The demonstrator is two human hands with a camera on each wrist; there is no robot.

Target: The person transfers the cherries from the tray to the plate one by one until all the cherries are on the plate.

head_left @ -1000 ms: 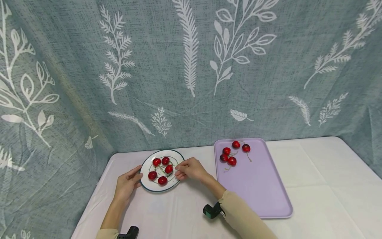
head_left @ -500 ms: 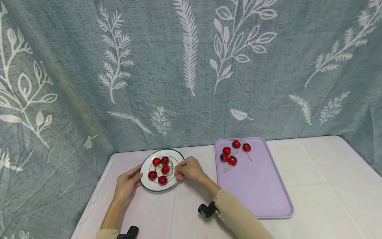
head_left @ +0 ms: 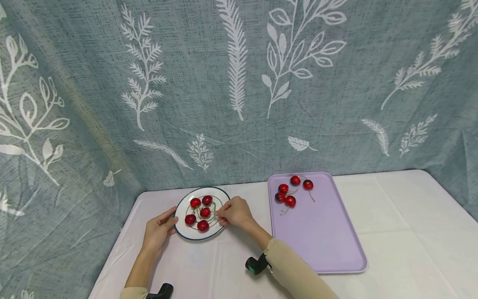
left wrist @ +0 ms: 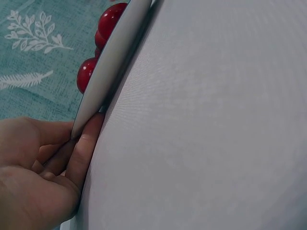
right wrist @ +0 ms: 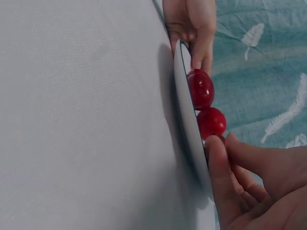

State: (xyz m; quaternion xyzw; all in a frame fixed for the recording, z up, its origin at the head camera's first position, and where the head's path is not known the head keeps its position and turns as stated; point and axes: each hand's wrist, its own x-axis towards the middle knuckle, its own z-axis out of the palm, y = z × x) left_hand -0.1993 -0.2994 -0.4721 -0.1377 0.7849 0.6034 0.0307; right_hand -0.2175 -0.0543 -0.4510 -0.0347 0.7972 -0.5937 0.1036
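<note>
A white plate (head_left: 186, 233) with a dark rim bears several red cherries with thin stems. My left hand (head_left: 157, 230) grips its left edge, thumb over the rim and fingers beneath, as the left wrist view also shows. Over the plate's right side, my right hand (head_left: 236, 212) pinches with thumb and forefinger the stem of the middle cherry (head_left: 205, 212). That cherry lies among the others, with an upper cherry (head_left: 207, 200) and a lower cherry (head_left: 203, 226) near it. In the right wrist view, the fingertips hide the stem.
A lilac tray (head_left: 317, 241) lies to the right of the plate, with several stemmed cherries (head_left: 290, 201) in its upper left part. White cloth (head_left: 403, 232) covers the table. A patterned blue-green curtain (head_left: 239, 145) hangs behind.
My right hand has shifted slightly left, and the middle cherry has moved left with it toward the plate's centre. My left hand stays on the plate's rim.
</note>
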